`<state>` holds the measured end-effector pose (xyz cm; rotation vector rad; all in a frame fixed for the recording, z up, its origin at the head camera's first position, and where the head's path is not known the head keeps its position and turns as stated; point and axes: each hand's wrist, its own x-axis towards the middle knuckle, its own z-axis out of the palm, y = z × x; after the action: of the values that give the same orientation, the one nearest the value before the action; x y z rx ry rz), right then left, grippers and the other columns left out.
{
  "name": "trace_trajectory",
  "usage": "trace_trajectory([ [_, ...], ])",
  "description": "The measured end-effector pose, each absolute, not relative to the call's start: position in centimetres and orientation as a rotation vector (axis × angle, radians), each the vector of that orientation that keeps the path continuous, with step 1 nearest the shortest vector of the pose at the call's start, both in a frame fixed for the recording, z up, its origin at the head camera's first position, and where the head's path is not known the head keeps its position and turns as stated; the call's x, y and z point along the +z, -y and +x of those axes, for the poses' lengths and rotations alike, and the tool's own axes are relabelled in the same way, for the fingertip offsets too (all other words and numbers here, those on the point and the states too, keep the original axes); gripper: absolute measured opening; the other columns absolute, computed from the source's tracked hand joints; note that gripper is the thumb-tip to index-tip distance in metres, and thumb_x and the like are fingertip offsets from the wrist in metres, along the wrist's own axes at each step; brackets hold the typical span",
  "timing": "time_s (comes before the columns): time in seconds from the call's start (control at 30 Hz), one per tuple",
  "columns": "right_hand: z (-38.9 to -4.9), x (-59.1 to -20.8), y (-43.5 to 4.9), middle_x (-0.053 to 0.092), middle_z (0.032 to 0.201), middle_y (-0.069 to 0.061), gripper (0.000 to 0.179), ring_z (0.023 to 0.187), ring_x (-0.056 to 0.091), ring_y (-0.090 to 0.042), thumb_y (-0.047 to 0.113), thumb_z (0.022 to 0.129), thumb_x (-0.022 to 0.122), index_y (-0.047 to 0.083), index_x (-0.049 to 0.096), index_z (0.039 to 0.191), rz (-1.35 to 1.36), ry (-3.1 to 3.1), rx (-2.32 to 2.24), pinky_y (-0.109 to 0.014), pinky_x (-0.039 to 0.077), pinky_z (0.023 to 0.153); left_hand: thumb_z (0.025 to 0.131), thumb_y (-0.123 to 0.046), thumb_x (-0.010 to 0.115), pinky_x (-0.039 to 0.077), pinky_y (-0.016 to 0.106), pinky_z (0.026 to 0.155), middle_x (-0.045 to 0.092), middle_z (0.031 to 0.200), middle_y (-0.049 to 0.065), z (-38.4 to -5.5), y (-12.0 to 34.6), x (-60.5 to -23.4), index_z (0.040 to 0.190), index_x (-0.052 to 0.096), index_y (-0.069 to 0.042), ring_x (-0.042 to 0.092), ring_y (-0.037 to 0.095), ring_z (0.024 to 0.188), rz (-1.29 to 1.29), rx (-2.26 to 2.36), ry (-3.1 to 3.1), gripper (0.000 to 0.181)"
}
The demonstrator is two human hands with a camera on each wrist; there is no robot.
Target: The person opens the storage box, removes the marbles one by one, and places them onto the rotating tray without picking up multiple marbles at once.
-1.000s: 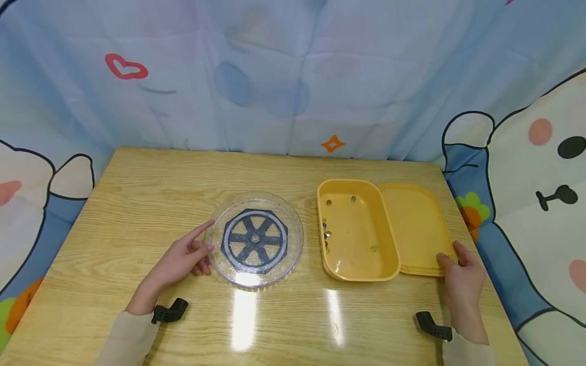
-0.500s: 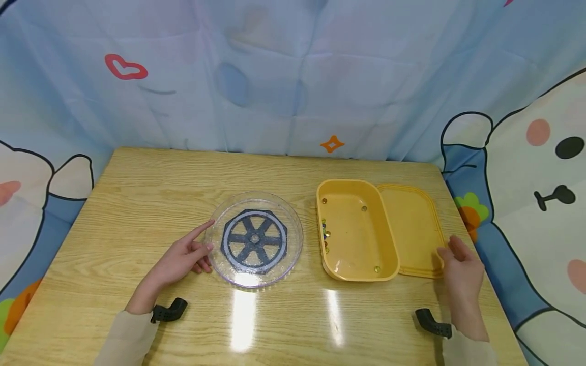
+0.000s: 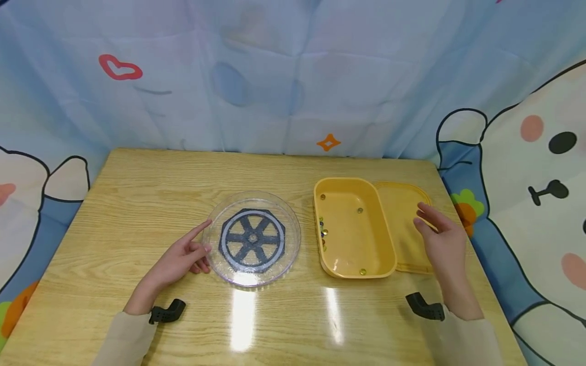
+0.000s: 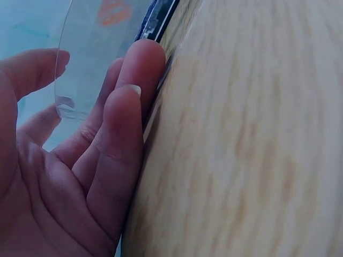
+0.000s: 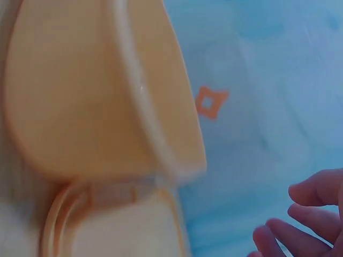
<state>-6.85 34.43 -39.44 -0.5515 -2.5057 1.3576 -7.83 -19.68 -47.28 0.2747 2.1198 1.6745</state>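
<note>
My left hand (image 3: pixel 183 256) holds the left side of a clear round dish (image 3: pixel 293 239). Its thumb and index finger lie on the rim, the other fingers curled against the outer wall in the left wrist view. A dark wheel-shaped piece (image 3: pixel 253 240) with spokes sits at the dish's middle. The right hand (image 3: pixel 441 241) hovers over a yellow lid (image 3: pixel 405 229), fingers loosely bent and holding nothing. Left of that lid stands a yellow tub (image 3: pixel 361 244) containing several small glass marbles (image 3: pixel 322 229), most along its left wall. The right wrist view shows the tub (image 5: pixel 69 96) from outside.
Everything stands on a wooden table (image 3: pixel 174 188). A blue patterned curtain (image 3: pixel 265 76) hangs behind it and along both sides. The tub's right edge overlaps the lid in the head view. Each wrist carries a black camera mount (image 3: pixel 426 307).
My right hand has let go of the lid's right edge, risen and moved left over it. Loose marbles have rolled inside the tub. The left hand keeps its place at the dish.
</note>
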Motion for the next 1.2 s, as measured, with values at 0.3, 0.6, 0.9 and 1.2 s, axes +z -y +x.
trace_trajectory([
  [0.3,-9.9,-37.9,-30.3,0.063,0.132,-0.01,0.041,0.115,0.059,-0.021,0.028,0.101,0.06,0.01,0.062,0.137,-0.167,2.677,1.25,-0.015,0.048,0.087,0.105,-0.02,0.054,0.057,0.036,0.061,0.068,0.082,0.017,-7.8,20.0,-47.6,0.161,0.019,-0.022,0.069,0.03,0.072,0.266,1.694,-2.107,0.066],
  [0.6,-12.8,-37.7,-27.7,0.067,0.125,-0.012,0.035,0.11,0.059,-0.023,0.024,0.101,0.061,0.006,0.066,0.132,0.011,2.699,1.324,-0.014,0.047,0.079,0.104,-0.018,0.054,0.057,0.036,0.061,0.068,0.081,0.016,-7.8,20.2,-48.1,0.161,0.019,-0.02,0.07,0.029,0.071,0.291,1.726,-2.095,0.067],
  [0.9,-16.1,-39.5,-26.2,0.069,0.116,-0.015,0.028,0.102,0.063,-0.022,0.019,0.099,0.065,0.003,0.07,0.122,0.051,2.776,1.44,-0.022,0.051,0.075,0.104,-0.017,0.054,0.056,0.033,0.062,0.068,0.082,0.018,-7.9,20.0,-48.1,0.161,0.019,-0.021,0.07,0.029,0.073,0.271,1.743,-2.06,0.067],
  [1.2,-18.2,-42.2,-24.7,0.07,0.113,-0.016,0.025,0.098,0.065,-0.029,0.009,0.093,0.071,0.0,0.072,0.116,0.098,2.897,1.38,-0.03,0.053,0.075,0.104,-0.016,0.055,0.056,0.032,0.063,0.067,0.082,0.019,-7.9,20.0,-48.0,0.161,0.019,-0.019,0.07,0.028,0.072,0.266,1.745,-2.065,0.067],
])
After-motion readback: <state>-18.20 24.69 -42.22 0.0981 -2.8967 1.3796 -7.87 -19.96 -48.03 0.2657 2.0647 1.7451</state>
